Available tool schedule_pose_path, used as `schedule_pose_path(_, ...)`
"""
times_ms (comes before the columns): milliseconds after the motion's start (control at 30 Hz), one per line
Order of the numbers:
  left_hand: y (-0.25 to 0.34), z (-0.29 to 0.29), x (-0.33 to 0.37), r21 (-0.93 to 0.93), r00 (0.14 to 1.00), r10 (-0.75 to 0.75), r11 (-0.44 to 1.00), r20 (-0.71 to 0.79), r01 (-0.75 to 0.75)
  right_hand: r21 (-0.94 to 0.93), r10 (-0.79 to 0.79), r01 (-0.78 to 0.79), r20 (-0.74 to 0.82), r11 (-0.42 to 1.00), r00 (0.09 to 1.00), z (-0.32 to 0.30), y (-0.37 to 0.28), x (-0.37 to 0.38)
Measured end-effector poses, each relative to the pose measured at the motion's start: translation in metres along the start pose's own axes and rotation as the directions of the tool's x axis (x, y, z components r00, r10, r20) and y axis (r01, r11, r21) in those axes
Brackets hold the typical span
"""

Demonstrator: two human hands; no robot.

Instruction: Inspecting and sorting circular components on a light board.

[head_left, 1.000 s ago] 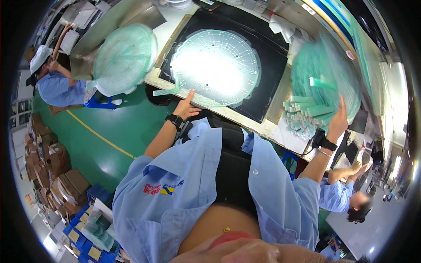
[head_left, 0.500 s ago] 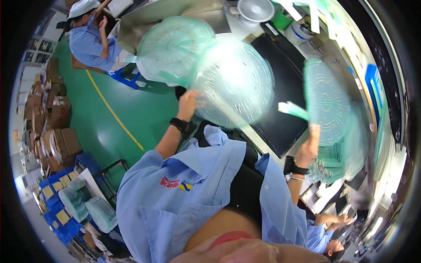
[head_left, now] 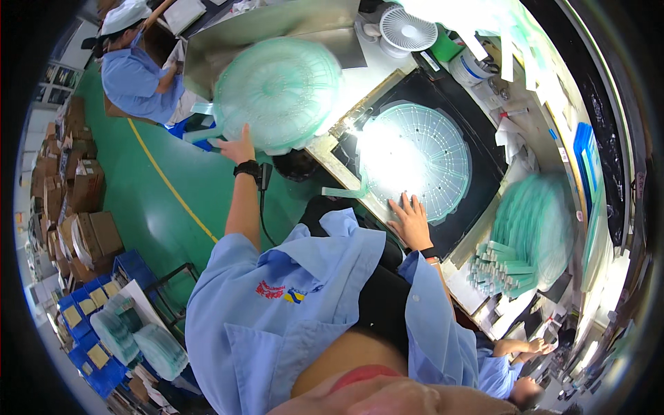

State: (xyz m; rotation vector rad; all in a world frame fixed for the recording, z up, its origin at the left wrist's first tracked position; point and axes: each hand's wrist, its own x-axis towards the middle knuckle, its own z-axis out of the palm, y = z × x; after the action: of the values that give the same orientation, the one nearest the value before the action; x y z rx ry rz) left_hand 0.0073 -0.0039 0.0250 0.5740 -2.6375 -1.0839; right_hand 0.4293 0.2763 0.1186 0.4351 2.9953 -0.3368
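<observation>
My left hand (head_left: 238,146) grips the near edge of a round, translucent green film sheet (head_left: 280,90) with a strip-like tail. That sheet is blurred and lies over the left part of the bench, apparently on others like it. My right hand (head_left: 413,223) is open, fingers spread flat on the near edge of another round film sheet (head_left: 436,162). This one rests on a black panel (head_left: 481,131); strong glare hides its left half, and its tail (head_left: 342,192) sticks out over the bench's near edge.
Right of the panel stands a stack of similar sheets (head_left: 532,221), tails toward me. A white fan (head_left: 408,29) and a white tub (head_left: 470,69) are at the back. A co-worker (head_left: 138,76) sits at far left, another (head_left: 508,370) at lower right. Cartons (head_left: 93,190) line the left.
My left hand has carried a sheet from over the panel to the left pile. My right hand has brought a sheet from the right stack onto the panel and opened.
</observation>
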Motion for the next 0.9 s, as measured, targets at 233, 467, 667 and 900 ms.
schedule_pose_path(233, -0.016, 0.025, 0.077, -0.028, 0.975, 0.147, 0.989, 0.164, -0.145, 0.058, 0.008, -0.008, 0.008, 0.998, 1.0, 0.01, 0.001, -0.01)
schedule_pose_path(467, -0.024, 0.018, 0.088, 0.105, 0.986, 0.003, 0.994, 0.167, -0.021, 0.074, 0.008, -0.009, 0.01, 0.997, 1.0, 0.01, 0.006, -0.015)
schedule_pose_path(667, -0.03, 0.018, 0.061, -0.079, 0.926, 0.279, 0.96, 0.255, -0.268, 0.113, 0.018, -0.014, -0.03, 0.993, 0.999, 0.012, 0.008, -0.018)
schedule_pose_path(900, 0.002, -0.001, 0.094, 0.068, 0.995, -0.095, 0.993, 0.024, 0.094, 0.103, 0.028, -0.028, -0.003, 0.994, 1.0, 0.009, 0.008, -0.018)
